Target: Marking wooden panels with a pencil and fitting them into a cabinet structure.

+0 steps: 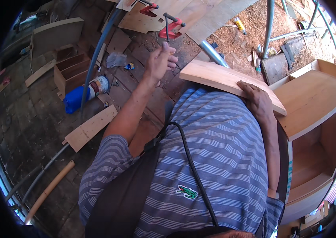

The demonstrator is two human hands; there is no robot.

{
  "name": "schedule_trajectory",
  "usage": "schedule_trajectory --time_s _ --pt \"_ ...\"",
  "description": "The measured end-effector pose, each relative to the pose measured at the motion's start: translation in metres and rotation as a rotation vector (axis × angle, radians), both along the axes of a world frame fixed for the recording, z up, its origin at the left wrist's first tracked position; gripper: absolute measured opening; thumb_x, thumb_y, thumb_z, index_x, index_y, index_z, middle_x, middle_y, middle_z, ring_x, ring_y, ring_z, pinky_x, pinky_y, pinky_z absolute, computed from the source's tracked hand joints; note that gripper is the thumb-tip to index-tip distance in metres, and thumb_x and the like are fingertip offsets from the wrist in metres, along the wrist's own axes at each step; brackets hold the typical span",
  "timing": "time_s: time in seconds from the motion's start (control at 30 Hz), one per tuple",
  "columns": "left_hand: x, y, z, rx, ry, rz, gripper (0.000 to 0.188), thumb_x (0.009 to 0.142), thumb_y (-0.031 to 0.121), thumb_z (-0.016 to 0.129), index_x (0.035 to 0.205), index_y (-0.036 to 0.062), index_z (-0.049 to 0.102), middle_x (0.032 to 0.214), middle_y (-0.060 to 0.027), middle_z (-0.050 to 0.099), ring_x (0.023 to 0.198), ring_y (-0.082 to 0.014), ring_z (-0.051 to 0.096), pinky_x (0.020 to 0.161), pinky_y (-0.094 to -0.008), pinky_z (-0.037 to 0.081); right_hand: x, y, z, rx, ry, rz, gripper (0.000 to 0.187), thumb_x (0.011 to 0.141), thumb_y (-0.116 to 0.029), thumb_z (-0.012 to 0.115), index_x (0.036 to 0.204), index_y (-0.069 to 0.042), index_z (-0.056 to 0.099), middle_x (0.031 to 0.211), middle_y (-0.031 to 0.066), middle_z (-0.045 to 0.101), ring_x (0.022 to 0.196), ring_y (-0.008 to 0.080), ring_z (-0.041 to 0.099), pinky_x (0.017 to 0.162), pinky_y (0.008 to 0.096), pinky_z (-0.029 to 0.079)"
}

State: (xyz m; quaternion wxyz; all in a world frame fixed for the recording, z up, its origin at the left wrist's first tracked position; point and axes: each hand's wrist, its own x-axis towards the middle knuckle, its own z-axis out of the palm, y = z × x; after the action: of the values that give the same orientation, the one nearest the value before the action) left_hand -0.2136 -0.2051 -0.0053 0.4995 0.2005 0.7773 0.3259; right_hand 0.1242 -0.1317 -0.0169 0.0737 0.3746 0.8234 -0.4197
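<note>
My right hand (pixel 258 99) grips a thick light-wood board (pixel 225 78) by its near edge, and the board lies across the front of my body. Ahead and to the left, my left hand (pixel 162 61) is raised with its fingers curled and thumb up. Just above that thumb ends the thin dark rod of a red clamp (pixel 170 30); I cannot tell whether they touch. What the curled fingers hold, if anything, is hidden. A second red clamp (pixel 149 8) sits farther back, by a plywood sheet (pixel 194 16).
A wooden cabinet (pixel 315 99) with an open front stands close on my right. To the left are a blue metal tube (pixel 95 59), a tub (pixel 99 86), a blue plastic bag (pixel 74 100), a drawer-like wooden box (pixel 72 71) and a loose plank (pixel 90 127). Wood shavings (pixel 251 20) cover the far ground.
</note>
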Motion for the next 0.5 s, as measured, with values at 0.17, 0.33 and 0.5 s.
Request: schedule_trajectory --time_s 0.17,0.33,0.5 --pt "0.007 0.014 0.015 0.116 -0.483 0.193 0.062 0.098 0.053 0.039 0.108 -0.0042 0.060 0.080 -0.0093 0.065 0.066 -0.0171 0.063 0.073 -0.0348 0.057 0.004 -0.007 -0.007 -0.001 0.045 0.006 0.050 0.075 -0.002 0.056 0.124 -0.012 0.059 0.121 0.0134 0.062 0.107 0.0338 0.060 0.089 0.0415 0.049" --pt "0.015 0.004 -0.004 0.038 -0.667 0.035 0.043 0.099 0.036 0.049 0.097 -0.0043 0.065 0.065 -0.0057 0.059 0.053 -0.0154 0.058 0.068 -0.0352 0.058 0.001 -0.010 -0.007 0.015 0.041 0.012 0.048 0.076 -0.005 0.058 0.123 -0.011 0.059 0.123 0.0117 0.062 0.109 0.0320 0.060 0.091 0.0409 0.049" --pt "0.042 0.005 -0.011 -0.006 -0.637 0.002 0.031 0.096 0.025 0.053 0.100 -0.0036 0.065 0.069 -0.0062 0.062 0.055 -0.0132 0.059 0.064 -0.0297 0.057 0.004 -0.014 -0.007 0.083 0.056 0.021 0.041 0.078 -0.017 0.064 0.119 -0.012 0.061 0.122 0.0089 0.063 0.109 0.0287 0.060 0.090 0.0394 0.050"
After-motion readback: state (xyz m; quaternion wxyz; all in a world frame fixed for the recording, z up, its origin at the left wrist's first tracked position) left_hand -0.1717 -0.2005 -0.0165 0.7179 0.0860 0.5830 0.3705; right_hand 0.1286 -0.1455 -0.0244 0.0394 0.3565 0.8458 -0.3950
